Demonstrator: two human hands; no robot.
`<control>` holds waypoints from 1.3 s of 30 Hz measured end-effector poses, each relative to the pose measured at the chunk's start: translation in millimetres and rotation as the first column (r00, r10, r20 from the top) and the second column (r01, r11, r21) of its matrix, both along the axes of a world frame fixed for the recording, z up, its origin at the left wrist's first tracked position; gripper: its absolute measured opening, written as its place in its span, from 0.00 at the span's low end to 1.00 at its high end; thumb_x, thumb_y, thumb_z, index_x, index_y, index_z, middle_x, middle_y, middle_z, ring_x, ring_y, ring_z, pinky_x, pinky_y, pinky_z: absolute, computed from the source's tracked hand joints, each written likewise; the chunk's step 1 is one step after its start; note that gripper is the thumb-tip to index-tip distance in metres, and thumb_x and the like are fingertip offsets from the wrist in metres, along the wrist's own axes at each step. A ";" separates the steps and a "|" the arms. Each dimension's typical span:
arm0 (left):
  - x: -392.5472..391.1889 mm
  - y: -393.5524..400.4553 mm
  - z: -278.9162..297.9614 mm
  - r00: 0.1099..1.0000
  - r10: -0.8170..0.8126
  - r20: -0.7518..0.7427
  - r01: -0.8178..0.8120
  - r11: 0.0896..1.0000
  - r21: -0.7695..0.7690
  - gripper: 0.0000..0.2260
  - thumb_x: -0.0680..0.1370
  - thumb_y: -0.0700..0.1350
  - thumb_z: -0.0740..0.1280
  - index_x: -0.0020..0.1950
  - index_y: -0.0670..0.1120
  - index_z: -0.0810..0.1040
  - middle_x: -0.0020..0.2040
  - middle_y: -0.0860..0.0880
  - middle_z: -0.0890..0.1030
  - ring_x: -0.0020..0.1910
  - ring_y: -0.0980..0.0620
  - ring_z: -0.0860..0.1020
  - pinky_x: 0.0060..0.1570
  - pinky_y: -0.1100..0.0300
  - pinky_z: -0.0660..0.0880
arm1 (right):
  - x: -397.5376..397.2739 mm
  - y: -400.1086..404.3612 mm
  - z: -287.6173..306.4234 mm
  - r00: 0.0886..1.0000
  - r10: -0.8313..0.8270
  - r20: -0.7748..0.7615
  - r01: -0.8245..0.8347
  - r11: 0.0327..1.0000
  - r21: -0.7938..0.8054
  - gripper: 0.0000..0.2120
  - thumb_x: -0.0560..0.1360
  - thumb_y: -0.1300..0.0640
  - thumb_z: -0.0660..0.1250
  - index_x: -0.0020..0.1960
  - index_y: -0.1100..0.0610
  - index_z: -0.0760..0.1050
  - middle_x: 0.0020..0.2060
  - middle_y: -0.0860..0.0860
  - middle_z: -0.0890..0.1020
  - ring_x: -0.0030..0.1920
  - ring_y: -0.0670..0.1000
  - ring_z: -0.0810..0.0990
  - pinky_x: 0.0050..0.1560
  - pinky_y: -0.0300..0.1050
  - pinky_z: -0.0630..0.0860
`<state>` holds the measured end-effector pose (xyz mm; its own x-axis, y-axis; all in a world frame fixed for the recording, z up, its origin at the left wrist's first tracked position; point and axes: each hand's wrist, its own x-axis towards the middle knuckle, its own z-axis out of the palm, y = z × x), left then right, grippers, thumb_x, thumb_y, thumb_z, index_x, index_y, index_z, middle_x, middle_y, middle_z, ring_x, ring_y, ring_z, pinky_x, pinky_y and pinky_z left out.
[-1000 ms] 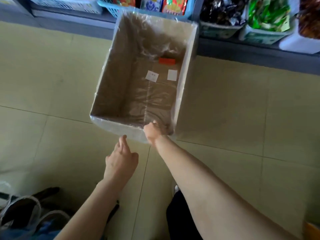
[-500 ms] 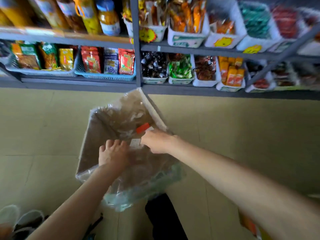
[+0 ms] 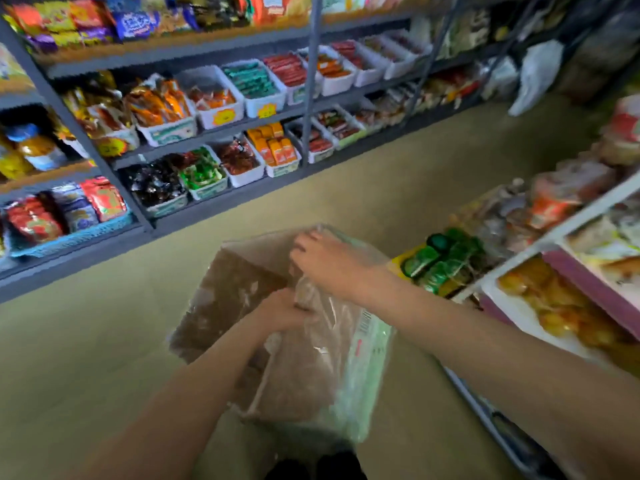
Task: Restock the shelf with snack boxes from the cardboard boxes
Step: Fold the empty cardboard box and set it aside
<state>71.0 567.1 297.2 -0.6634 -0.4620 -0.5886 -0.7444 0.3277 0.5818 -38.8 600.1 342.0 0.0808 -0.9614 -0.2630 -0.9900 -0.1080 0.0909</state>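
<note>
Head view, looking down over two bare forearms: closest in, the left hand (image 3: 282, 311) has its fingers curled onto the near edge of a cardboard box (image 3: 242, 306), gripping the clear plastic liner (image 3: 349, 358) that covers it. The box is held up off the floor (image 3: 86, 341) and tilted, its open brown inside turned toward the left, its plastic-wrapped side toward the right. Just past the left hand, the right hand (image 3: 327, 261) lies over the box's far upper corner, fingers bent down onto the rim and clamped on cardboard and plastic together. So the box hangs between both hands, below and left of the right one. Beyond it to the right stands a low display (image 3: 568, 223) with green packets (image 3: 440, 261) and yellow snacks. Farther off, across the aisle, the grey shelf (image 3: 311, 109) carries white bins (image 3: 263, 98) of snack packs, all somewhat blurred.
</note>
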 end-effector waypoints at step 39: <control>-102.9 912.0 29.7 0.828 -0.553 -0.089 0.538 0.740 0.403 0.18 0.81 0.52 0.56 0.64 0.44 0.73 0.58 0.46 0.79 0.51 0.51 0.78 0.53 0.58 0.73 | 36.8 1046.1 0.9 -0.312 -0.948 0.066 0.916 -0.281 0.287 0.17 0.77 0.59 0.58 0.62 0.65 0.72 0.60 0.62 0.76 0.61 0.61 0.75 0.56 0.48 0.72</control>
<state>-31.9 1479.2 326.9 -0.7051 0.2499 -0.6636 -0.5320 0.4324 0.7281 -2.0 1646.2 342.8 -0.8388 0.1544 -0.5221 0.1868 0.9823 -0.0097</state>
